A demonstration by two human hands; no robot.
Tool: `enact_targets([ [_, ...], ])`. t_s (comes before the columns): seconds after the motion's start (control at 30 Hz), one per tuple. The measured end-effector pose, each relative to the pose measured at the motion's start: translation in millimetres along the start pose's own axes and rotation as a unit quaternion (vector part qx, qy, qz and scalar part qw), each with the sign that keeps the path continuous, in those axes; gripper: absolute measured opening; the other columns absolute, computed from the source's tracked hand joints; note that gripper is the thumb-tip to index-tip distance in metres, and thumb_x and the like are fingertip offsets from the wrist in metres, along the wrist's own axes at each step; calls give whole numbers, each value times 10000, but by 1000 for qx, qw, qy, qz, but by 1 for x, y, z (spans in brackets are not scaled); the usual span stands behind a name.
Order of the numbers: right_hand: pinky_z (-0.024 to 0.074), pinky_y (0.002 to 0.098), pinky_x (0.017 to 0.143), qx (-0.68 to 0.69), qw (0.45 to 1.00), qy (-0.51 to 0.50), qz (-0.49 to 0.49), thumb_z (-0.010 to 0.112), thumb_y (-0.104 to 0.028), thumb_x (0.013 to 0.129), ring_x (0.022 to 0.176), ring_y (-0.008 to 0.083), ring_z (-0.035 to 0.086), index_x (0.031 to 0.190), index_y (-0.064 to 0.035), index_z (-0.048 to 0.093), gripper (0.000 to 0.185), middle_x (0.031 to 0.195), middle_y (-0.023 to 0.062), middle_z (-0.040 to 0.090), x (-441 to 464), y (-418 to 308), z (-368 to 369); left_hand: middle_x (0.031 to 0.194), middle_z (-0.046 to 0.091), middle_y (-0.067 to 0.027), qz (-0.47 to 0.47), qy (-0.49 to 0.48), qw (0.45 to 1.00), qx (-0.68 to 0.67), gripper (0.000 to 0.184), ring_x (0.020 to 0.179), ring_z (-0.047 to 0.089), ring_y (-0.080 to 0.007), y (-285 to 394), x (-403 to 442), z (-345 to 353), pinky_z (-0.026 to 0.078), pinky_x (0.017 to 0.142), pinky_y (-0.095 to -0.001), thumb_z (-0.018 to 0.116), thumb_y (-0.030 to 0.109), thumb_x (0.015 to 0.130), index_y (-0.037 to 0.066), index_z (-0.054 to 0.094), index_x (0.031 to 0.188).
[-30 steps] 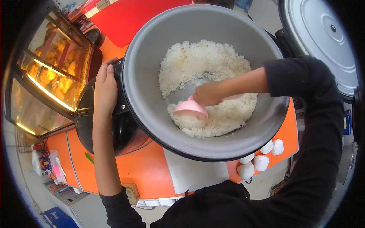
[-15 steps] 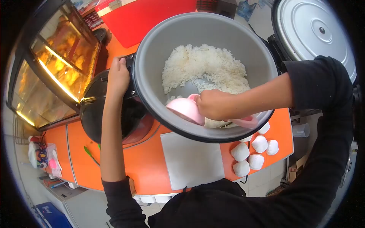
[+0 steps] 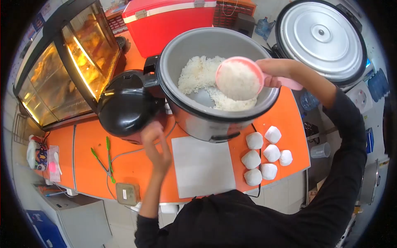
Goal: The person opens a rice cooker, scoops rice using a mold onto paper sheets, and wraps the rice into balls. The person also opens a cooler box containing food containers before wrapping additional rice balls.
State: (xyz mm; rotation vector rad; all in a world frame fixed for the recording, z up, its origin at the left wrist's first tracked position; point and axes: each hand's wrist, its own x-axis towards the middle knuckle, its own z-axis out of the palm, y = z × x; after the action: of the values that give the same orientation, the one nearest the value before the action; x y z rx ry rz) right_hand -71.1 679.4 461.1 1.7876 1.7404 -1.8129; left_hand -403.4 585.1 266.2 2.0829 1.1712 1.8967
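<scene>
My right hand grips the handle of a pink scoop, which is heaped with white rice. The scoop is raised over a large rice cooker pot. More cooked rice lies in the pot, with a bare patch of its bottom showing. My left hand is slightly blurred, holds nothing, and has its fingers apart. It hovers beside the smaller black-lidded cooker, left of a sheet of white paper on the orange table.
Several white wrapped mounds sit to the right of the paper. Green-tipped tongs and a small square container are on the left. A lit food display case, a red cooler box and the big pot's open lid surround the pot.
My right hand has lifted the scoop out of the rice, now full and facing up. My left hand has let go of the pot's handle and moved down towards me. The pot, tilted before, stands level.
</scene>
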Motion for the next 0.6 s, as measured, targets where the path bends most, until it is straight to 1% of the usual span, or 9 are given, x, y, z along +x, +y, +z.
enact_targets([
  [0.07,246,179,430,97,986,119,-56,416,-320,873,511,32,313,816,-125,492,217,619,-85,351,-31,11,33,926,569,-139,-179,-136,974,30,195,941,527,-285,13,-95,-12,404,844,-382,529,-34,771,16,524,959],
  [0.1,311,180,463,94,983,155,-27,393,-333,887,544,55,391,952,-94,531,283,722,-42,503,-39,24,49,1024,551,-147,-207,-213,953,60,283,1011,502,-299,16,-137,-16,384,874,-412,584,44,759,25,514,1033],
  [0.2,295,189,414,243,947,203,-58,405,-358,899,498,49,384,942,-109,498,269,650,-48,448,-35,79,140,1231,453,-155,-250,-349,883,187,569,1166,405,-312,41,-204,-14,321,940,-475,671,230,717,39,437,1199],
  [0.33,238,199,374,583,807,-96,-3,343,-362,922,422,54,305,818,-128,416,266,550,-56,361,57,164,278,1440,215,-131,-316,-373,840,236,1031,1332,189,-296,43,-241,-14,197,1016,-542,716,490,606,50,202,1384],
  [0.43,336,273,399,306,948,70,56,265,-352,933,433,114,398,862,-86,452,333,528,6,392,135,207,302,1425,246,-132,-334,-364,841,220,1063,1325,205,-301,43,-237,-16,200,1014,-542,727,492,593,40,181,1385],
  [0.47,336,273,399,306,948,70,54,265,-352,933,433,114,398,862,-86,452,333,528,6,392,157,223,304,1429,234,-135,-324,-365,846,216,1081,1327,197,-306,41,-238,-17,200,1011,-544,729,501,584,38,170,1386],
  [0.53,420,338,442,-31,890,406,-206,277,-352,942,488,188,520,908,-61,481,357,538,62,446,171,223,299,1429,234,-133,-325,-365,845,218,1081,1327,196,-304,40,-238,-18,197,1015,-542,728,501,587,38,166,1386],
  [0.57,468,457,568,-125,918,370,-66,381,-292,911,643,335,592,1044,-65,446,272,716,162,540,173,228,298,1429,234,-131,-328,-365,843,220,1082,1328,195,-303,40,-239,-17,194,1018,-539,727,502,589,38,162,1387],
  [0.6,468,457,568,-126,920,365,-62,381,-292,911,643,335,592,1044,-65,446,272,716,162,540,169,225,309,1429,234,-131,-334,-367,840,219,1082,1328,195,-303,42,-240,-17,194,1018,-539,727,502,589,38,162,1387],
])
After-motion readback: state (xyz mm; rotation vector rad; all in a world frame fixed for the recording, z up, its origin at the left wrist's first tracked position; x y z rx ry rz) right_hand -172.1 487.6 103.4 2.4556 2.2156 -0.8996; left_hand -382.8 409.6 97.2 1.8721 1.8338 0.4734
